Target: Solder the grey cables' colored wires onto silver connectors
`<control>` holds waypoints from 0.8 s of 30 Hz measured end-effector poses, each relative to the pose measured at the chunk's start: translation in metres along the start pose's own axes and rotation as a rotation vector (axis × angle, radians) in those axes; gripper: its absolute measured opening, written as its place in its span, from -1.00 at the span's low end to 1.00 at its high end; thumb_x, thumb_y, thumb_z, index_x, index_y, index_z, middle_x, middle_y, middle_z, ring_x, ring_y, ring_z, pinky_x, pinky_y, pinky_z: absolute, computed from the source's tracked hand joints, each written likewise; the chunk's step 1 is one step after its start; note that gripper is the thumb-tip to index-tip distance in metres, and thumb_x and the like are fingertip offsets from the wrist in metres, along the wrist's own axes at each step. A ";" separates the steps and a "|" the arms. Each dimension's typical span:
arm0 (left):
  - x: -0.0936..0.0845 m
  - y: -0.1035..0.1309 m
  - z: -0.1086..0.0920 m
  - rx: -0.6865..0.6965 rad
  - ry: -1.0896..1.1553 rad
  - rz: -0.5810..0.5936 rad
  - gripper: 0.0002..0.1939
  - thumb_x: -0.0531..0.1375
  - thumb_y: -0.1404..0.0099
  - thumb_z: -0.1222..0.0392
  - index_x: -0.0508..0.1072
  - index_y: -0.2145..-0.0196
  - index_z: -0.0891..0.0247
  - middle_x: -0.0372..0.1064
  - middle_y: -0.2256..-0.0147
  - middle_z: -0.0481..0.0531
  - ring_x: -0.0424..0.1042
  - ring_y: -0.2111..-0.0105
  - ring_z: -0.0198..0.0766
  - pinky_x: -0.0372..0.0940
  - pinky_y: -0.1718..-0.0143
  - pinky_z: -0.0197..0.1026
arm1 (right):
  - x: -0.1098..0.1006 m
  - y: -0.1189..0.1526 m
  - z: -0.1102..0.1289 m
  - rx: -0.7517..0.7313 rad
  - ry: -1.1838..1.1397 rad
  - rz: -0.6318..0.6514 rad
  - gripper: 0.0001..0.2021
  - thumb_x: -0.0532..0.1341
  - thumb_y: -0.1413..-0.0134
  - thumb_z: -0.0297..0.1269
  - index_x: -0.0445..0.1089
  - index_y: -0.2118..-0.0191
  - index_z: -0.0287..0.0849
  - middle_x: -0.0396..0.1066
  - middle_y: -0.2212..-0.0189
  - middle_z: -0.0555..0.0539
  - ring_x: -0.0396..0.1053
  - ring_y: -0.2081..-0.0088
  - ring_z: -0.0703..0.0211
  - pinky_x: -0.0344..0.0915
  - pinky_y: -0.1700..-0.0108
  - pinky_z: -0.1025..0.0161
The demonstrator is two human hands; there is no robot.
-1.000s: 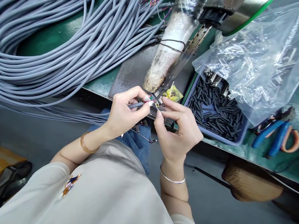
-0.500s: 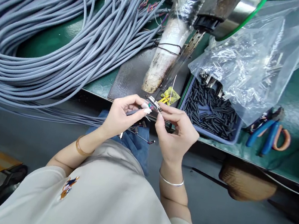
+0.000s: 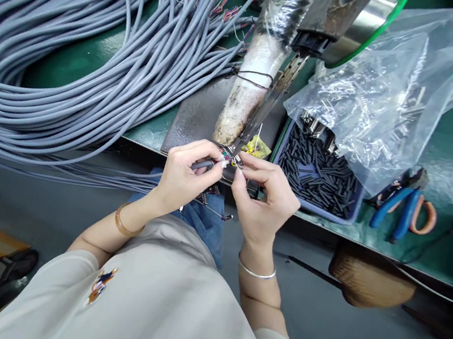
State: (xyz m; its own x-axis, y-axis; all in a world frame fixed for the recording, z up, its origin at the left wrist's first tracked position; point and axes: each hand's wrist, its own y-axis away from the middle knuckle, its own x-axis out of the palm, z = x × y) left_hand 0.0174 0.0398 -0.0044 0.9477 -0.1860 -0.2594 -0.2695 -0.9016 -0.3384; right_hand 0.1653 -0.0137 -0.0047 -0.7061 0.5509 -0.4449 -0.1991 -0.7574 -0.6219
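Pinched in my left hand (image 3: 194, 173) is the end of a grey cable (image 3: 202, 164), its coloured wires fanning out at a small multi-pin connector (image 3: 226, 151). My right hand (image 3: 266, 190) has thumb and forefinger closed on a thin white wire (image 3: 238, 162) at the connector's right side. The long metal tip of a mounted soldering iron (image 3: 270, 99) reaches down onto the connector between both hands. Fingers and the tip partly hide the joint. Just behind my right fingertips lies a yellow sponge piece (image 3: 258, 147) with a thin strand standing over it.
A big bundle of grey cables (image 3: 107, 76) covers the left of the green bench. A wrapped white tube (image 3: 247, 81) stands beside the iron. To the right are a blue bin of black sleeves (image 3: 315, 175), a clear plastic bag (image 3: 370, 100) and blue-handled pliers (image 3: 404, 212).
The soldering iron's tip has come down onto the connector between my fingers. Both hands keep their grips, shifting only slightly.
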 end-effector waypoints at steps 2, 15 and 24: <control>0.000 0.000 -0.001 -0.006 0.002 -0.004 -0.91 0.26 -0.28 0.31 0.47 0.40 0.27 0.48 0.40 -0.02 0.36 0.46 -0.39 0.24 0.44 -0.33 | -0.001 -0.002 0.001 -0.002 0.006 0.005 -0.88 0.33 -0.16 -0.48 0.45 0.29 -0.09 0.64 0.16 -0.04 0.63 0.16 0.13 0.58 0.14 0.17; -0.001 0.003 -0.002 -0.150 0.027 0.022 -0.93 0.26 -0.25 0.31 0.44 0.41 0.29 0.42 0.44 -0.08 0.18 0.59 -0.50 0.11 0.57 -0.39 | -0.003 -0.002 0.002 0.012 -0.011 0.060 -0.86 0.32 -0.17 -0.50 0.42 0.32 -0.11 0.64 0.20 -0.06 0.63 0.18 0.15 0.57 0.13 0.19; 0.000 0.000 -0.005 -0.029 -0.051 -0.015 -0.90 0.25 -0.29 0.32 0.45 0.40 0.27 0.44 0.42 -0.05 0.28 0.51 -0.44 0.16 0.50 -0.35 | -0.001 -0.006 0.001 -0.042 0.041 0.020 -0.87 0.34 -0.17 -0.48 0.47 0.29 -0.08 0.65 0.20 -0.04 0.63 0.17 0.12 0.56 0.10 0.17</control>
State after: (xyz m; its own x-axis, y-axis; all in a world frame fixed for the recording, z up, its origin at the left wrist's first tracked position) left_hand 0.0178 0.0376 -0.0001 0.9416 -0.1528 -0.3001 -0.2493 -0.9154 -0.3160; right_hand 0.1661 -0.0096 0.0003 -0.6812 0.5502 -0.4830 -0.1558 -0.7535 -0.6387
